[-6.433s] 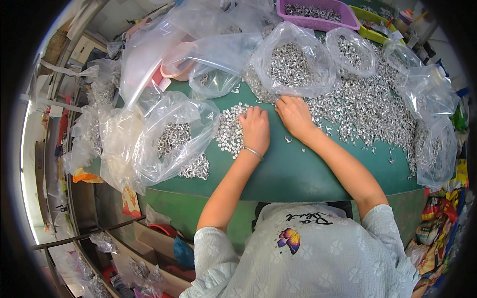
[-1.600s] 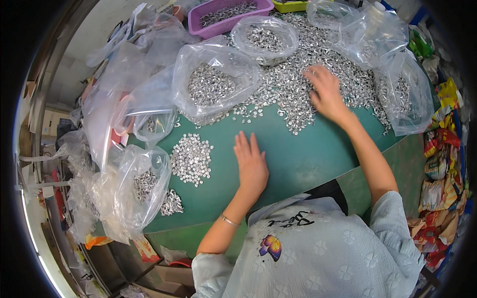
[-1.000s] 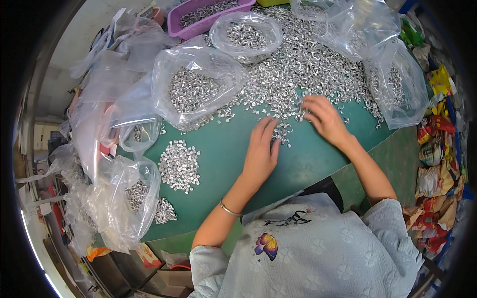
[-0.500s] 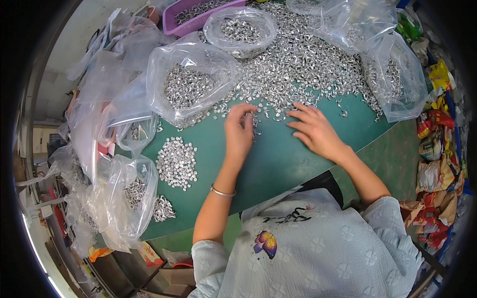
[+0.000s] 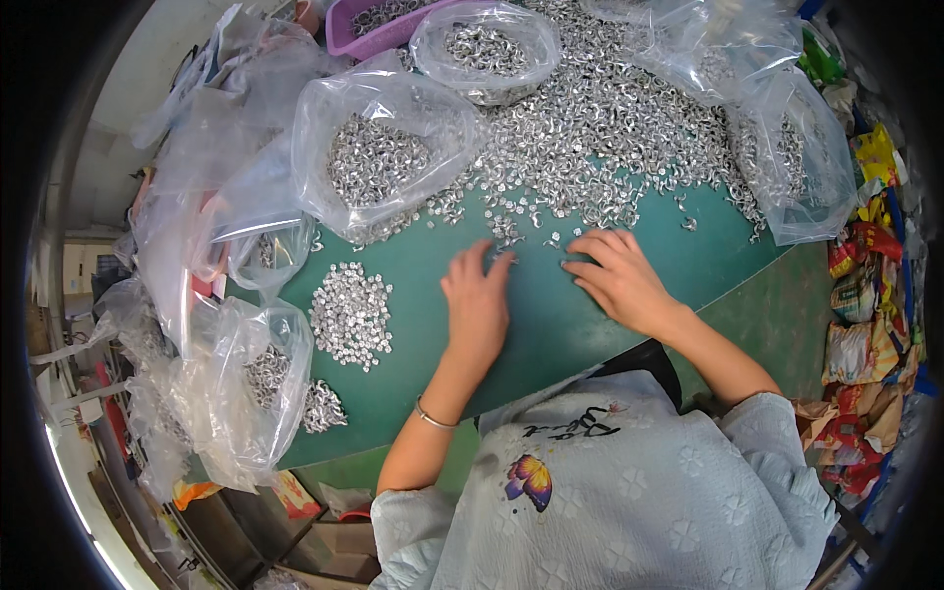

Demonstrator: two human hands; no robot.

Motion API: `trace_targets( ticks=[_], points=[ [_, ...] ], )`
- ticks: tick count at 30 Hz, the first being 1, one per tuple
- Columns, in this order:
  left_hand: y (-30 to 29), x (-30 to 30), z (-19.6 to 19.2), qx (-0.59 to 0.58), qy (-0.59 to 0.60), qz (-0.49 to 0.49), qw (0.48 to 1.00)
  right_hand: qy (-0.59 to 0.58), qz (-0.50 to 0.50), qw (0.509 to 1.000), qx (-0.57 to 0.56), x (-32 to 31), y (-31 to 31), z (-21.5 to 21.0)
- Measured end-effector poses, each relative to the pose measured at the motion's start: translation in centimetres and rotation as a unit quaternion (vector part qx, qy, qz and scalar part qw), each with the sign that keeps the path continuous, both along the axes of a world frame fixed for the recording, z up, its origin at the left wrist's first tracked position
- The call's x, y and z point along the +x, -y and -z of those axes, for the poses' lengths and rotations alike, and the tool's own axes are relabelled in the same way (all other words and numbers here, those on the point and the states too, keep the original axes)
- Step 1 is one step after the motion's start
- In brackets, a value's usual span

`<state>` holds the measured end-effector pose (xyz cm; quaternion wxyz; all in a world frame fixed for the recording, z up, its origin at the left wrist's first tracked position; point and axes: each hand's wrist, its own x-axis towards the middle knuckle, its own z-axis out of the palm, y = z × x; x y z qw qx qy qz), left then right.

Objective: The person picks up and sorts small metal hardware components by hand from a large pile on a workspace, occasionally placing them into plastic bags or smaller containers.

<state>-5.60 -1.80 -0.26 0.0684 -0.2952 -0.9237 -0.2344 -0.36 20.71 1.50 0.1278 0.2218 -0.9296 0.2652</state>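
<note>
A large spread of small curved silver metal pieces (image 5: 610, 128) covers the far side of the green table (image 5: 551, 339). Just short of its near edge, my left hand (image 5: 479, 305) hovers with thumb and fingers apart, close to a few loose pieces (image 5: 506, 229). I make out nothing held in it. My right hand (image 5: 624, 285) lies to the right, its fingers loosely spread and pointing left, the tips beside a couple of stray pieces (image 5: 554, 239). On the left sits a separate pile of small round silver pieces (image 5: 351, 315).
Open clear plastic bags of metal pieces stand at the far left (image 5: 379, 162), far middle (image 5: 487, 49) and right (image 5: 792, 167). A purple bin (image 5: 339, 34) is at the back. Another bag (image 5: 261, 379) rests at the near left beside a small heap (image 5: 323, 406). Colourful packages (image 5: 855, 344) line the right.
My left hand has drawn back toward me, away from the spread's edge, and its fingers now point more forward. My right hand has come slightly nearer me.
</note>
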Motion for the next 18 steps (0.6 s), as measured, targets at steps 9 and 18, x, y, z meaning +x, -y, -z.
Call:
trace_targets(
  ticks=[9, 18],
  points=[
    [-3.2, 0.5, -0.9, 0.076, 0.011, 0.042, 0.996, 0.013, 0.089, 0.996, -0.021, -0.2, 0.8, 0.2],
    [-3.7, 1.1, -0.1, 0.092, 0.088, 0.096, 0.987, -0.018, 0.121, 0.99, -0.071, -1.0, -0.9, -0.2]
  ],
)
